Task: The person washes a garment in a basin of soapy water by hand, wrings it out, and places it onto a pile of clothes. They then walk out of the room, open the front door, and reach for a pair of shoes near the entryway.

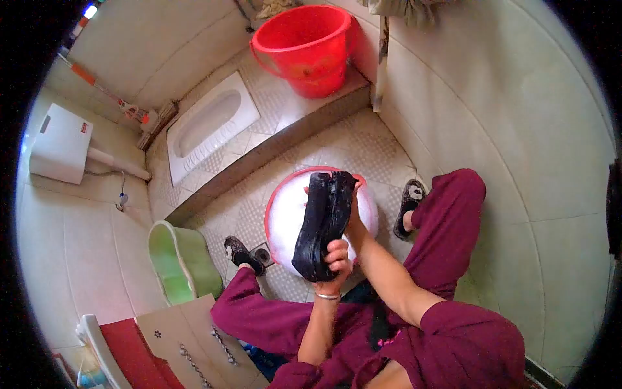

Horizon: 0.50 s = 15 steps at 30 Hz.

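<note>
Maroon sleeve at lower right, right forearm stretched forward, right hand clasping the upper end of a folded black cloth, partly hidden behind it, left hand with fingers curled around its lower end, cloth above a suds-filled basin

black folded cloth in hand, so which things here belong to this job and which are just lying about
Seemingly in use:
black folded cloth, held by left hand and right hand
round red-rimmed basin with white suds

Seemingly just about:
large red plastic bucket
green plastic tub
orange-and-white pole
</note>
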### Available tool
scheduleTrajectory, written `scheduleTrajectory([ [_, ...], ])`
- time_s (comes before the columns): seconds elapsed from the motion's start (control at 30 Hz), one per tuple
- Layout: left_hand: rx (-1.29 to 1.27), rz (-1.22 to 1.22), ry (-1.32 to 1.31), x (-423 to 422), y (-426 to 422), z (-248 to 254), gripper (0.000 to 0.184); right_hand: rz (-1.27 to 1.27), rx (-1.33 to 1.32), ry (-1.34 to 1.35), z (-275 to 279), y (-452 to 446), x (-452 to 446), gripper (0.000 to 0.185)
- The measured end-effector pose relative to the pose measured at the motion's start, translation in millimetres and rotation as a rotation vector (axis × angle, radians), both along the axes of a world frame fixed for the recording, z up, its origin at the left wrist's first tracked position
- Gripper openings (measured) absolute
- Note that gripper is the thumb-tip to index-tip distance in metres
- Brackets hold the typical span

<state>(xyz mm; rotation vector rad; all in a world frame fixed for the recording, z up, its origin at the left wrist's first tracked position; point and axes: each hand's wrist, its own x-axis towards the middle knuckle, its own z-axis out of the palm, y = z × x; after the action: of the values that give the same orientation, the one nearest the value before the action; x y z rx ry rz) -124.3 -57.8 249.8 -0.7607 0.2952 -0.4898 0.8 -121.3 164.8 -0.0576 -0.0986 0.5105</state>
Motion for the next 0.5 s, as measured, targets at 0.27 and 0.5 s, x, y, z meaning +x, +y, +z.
scheduleTrajectory([
  [0.27,0.607,-0.195,-0.380,-17,32,-37,0.028,-0.077,-0.430,0.116,45,-28,27,0.028],
  [0.5,2.012,-0.249,-0.622,19,67,-33,0.053,0.027,-1.150,-0.473,56,-2,73,0.025],
])
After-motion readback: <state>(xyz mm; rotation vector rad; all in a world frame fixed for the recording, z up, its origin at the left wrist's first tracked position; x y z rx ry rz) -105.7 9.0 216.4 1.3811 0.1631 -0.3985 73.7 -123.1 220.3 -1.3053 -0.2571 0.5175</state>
